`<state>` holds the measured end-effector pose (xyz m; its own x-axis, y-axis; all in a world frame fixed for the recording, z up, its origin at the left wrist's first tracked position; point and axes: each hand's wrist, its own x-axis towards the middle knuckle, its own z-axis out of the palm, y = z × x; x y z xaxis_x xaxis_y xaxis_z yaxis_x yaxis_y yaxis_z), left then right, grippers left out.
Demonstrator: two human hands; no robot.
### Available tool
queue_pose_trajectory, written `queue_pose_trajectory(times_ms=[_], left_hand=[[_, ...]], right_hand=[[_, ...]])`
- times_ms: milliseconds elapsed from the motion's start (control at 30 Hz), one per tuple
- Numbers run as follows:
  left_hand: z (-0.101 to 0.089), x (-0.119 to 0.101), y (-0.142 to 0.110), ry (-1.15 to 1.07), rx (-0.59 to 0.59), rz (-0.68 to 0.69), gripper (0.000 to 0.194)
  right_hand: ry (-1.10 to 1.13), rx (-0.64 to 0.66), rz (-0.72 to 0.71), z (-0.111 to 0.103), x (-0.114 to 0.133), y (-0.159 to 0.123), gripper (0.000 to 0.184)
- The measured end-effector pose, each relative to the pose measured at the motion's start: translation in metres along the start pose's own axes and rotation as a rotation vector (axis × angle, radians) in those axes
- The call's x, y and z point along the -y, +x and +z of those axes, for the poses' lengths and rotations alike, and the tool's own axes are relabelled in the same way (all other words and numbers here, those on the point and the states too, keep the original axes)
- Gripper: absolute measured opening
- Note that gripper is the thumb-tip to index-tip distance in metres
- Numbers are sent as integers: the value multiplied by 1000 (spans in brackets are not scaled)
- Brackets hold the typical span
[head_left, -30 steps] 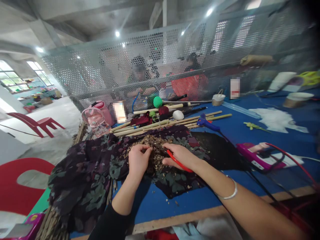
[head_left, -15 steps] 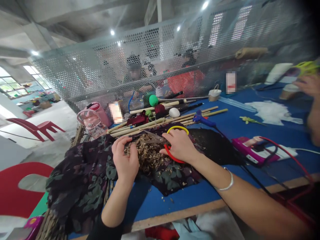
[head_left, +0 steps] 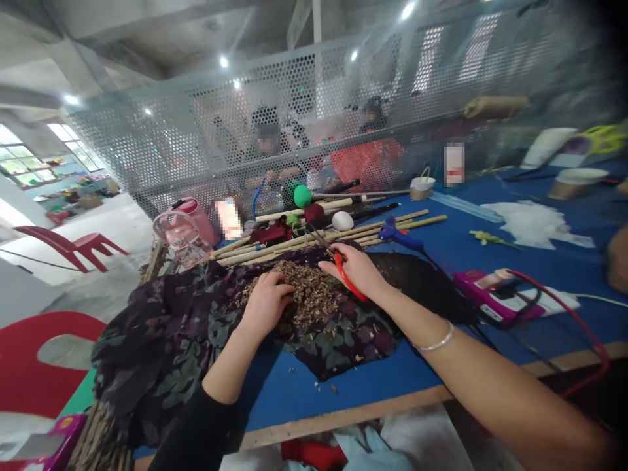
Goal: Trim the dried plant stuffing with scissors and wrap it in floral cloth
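Note:
My right hand (head_left: 360,271) is closed round the handles of a pair of scissors (head_left: 349,278) with a red handle. The blades point up and left above the far side of a pile of small brown dried plant bits (head_left: 311,294). My left hand (head_left: 267,301) reaches onto the left side of that pile, its fingers bent and slightly apart, touching the bits. Whether any are between the fingertips, I cannot tell. Under the pile lies a dark floral cloth (head_left: 338,343), bunched up toward the left.
Behind the pile lie bamboo sticks (head_left: 294,243), yarn balls (head_left: 314,213), a white ball (head_left: 342,221) and a blue glue gun (head_left: 400,234). A pink bag (head_left: 184,229) stands left. On the right are a magenta power strip (head_left: 485,297) and cables. A perforated metal screen (head_left: 206,144) backs the table.
My right hand has turned the scissors, swinging the blades upward and away from my left hand. The left hand has moved right, down onto the pile. A co-worker's hand at right has drawn back.

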<state>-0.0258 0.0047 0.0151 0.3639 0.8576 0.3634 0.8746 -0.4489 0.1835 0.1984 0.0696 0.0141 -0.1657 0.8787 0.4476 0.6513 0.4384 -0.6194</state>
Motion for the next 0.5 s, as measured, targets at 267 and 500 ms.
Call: queue_pose_trajectory(times_ms=[267,500], left_hand=[[4,10,10,-296,-131,-175,12],[5,3,15,-271,-13,-137,17]], right_hand=[[51,-48,-36,1,-11,-17,51],[72,43,-79,4,0,-23,48]])
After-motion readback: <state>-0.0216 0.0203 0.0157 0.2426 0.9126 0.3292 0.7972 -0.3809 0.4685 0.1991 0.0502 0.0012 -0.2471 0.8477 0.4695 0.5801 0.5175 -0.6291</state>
